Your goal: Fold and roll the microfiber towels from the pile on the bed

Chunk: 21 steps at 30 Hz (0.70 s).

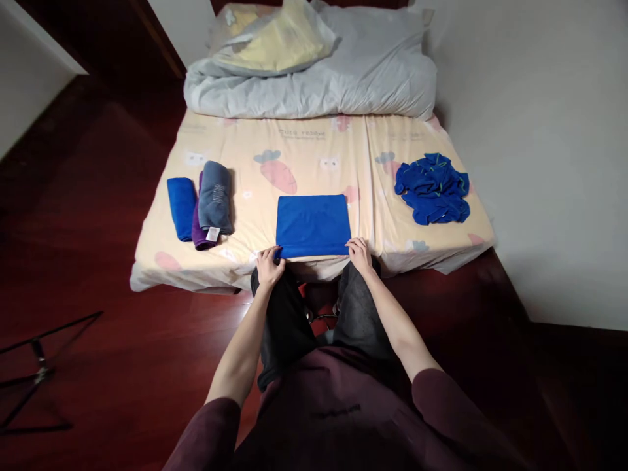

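Note:
A blue towel (314, 222) lies flat near the bed's front edge, folded into a neat rectangle with a narrow fold along its near side. At its near left corner, my left hand (269, 265) is closed on the cloth between thumb and fingers. My right hand (360, 254) pinches the near right corner in the same way. To the left are a rolled blue towel (181, 208), a purple towel (198, 237) and a grey towel (216, 196) with a white tag, which partly covers the purple one. A crumpled blue cloth (433, 190) with green edging lies at the right.
The bed (314, 157) has a patterned cream sheet. A grey quilt (383, 85) and a yellow item in a clear bag (279, 46) are at its far end. A wall (540, 163) borders the right side. A black tripod (42, 373) stands on the floor at left.

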{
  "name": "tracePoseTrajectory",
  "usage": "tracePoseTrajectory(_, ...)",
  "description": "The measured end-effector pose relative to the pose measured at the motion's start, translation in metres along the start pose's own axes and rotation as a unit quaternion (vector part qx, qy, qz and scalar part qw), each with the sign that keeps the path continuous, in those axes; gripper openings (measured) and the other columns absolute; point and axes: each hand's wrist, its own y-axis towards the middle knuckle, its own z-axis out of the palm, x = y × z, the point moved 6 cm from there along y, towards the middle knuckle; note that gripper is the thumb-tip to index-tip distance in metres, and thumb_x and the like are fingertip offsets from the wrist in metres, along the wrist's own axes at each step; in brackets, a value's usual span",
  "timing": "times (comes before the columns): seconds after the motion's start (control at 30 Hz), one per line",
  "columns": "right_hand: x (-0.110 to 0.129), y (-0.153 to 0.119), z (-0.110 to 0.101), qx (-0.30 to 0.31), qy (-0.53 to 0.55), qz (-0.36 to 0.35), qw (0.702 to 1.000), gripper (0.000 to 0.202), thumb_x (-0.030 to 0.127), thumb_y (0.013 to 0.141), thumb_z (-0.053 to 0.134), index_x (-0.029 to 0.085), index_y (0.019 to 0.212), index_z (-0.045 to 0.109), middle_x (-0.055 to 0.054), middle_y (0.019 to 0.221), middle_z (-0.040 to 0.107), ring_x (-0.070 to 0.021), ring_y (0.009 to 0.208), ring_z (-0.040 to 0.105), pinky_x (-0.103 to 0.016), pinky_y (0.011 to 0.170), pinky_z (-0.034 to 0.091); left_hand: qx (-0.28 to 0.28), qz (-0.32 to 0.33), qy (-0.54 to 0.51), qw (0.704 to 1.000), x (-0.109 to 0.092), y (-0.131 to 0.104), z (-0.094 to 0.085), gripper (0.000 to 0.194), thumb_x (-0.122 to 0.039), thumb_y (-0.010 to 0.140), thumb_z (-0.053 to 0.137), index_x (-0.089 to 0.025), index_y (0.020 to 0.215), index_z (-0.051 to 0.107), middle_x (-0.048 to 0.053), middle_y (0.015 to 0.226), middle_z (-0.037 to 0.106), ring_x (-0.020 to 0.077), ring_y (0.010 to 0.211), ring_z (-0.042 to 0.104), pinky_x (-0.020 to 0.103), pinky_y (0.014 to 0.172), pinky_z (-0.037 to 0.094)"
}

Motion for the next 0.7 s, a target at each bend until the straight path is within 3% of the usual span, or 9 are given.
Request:
tracePoseTrajectory(0.13,-0.002,0.003,-0.002,0.029,0.033,0.000,0.999,0.031,0.034,0.103,0.059,0.021,0.125,0.077,-0.011,0.127,0.073,-0.0275,0.125,0.063,-0.044,0.117,0.048,-0.013,0.005,-0.019,1.000,0.001,0.002,-0.002,0.041,-0.021,0.087,0.061,-0.023,0.125,0.074,0.010,0.132,0.074,0.0360,0.126,0.058,0.053,0.113,0.045)
tracePoseTrajectory(0.27,-0.003,0.002,-0.002,0.049,0.027,-0.009,0.998,0.048,0.042,0.091,0.077,0.022,0.135,0.073,-0.013,0.134,0.069,-0.0310,0.130,0.060,-0.048,0.120,0.044,-0.015,0.001,-0.036,0.999,0.003,0.005,-0.003,0.041,-0.020,0.089,0.057,-0.022,0.125,0.075,0.011,0.129,0.075,0.0343,0.125,0.059,0.052,0.113,0.045)
tracePoseTrajectory(0.4,-0.001,0.002,-0.001,0.052,0.024,-0.009,0.998,0.052,0.030,0.084,0.080,0.021,0.134,0.071,-0.014,0.134,0.069,-0.0334,0.130,0.059,-0.049,0.119,0.044,-0.024,0.005,-0.044,0.999,0.008,0.009,-0.002,0.041,-0.018,0.088,0.056,-0.022,0.123,0.076,0.011,0.125,0.076,0.0336,0.122,0.060,0.052,0.114,0.045)
tracePoseTrajectory(0.53,-0.001,0.003,-0.002,0.041,0.023,0.009,0.999,0.046,0.014,0.081,0.068,0.020,0.125,0.074,-0.012,0.129,0.071,-0.0331,0.126,0.060,-0.049,0.118,0.044,-0.023,0.007,-0.041,0.999,0.014,0.014,0.000,0.041,-0.016,0.086,0.055,-0.022,0.120,0.077,0.011,0.123,0.076,0.0328,0.119,0.061,0.051,0.113,0.044)
tracePoseTrajectory(0.7,-0.006,0.006,-0.003,0.020,0.075,0.021,0.997,0.039,0.007,0.080,0.054,0.020,0.109,0.076,-0.010,0.119,0.074,-0.0286,0.120,0.063,-0.043,0.110,0.050,-0.038,0.004,-0.047,0.998,0.014,0.016,-0.001,0.039,-0.016,0.088,0.053,-0.021,0.117,0.078,0.010,0.119,0.077,0.0314,0.116,0.063,0.048,0.110,0.047)
